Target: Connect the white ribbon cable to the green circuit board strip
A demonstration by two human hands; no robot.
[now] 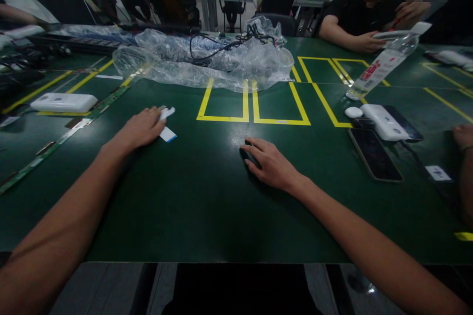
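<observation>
My left hand (145,127) lies on the green table (207,206) left of the middle, its fingers closed on a white flat cable (168,134) with a blue end. The cable sticks out to the right of the fingers in two pieces or folds. My right hand (268,161) rests on the table right of the middle, fingers a little apart and nothing between them. A long narrow green circuit strip (70,133) runs diagonally at the left, beyond my left forearm.
Clear plastic wrap (236,64) with black cables (214,51) lies at the back. A white device (64,102) is at the left. To the right are a phone (375,154), another white device (386,122) and a tilted bottle (384,66). A person (347,24) sits across the table.
</observation>
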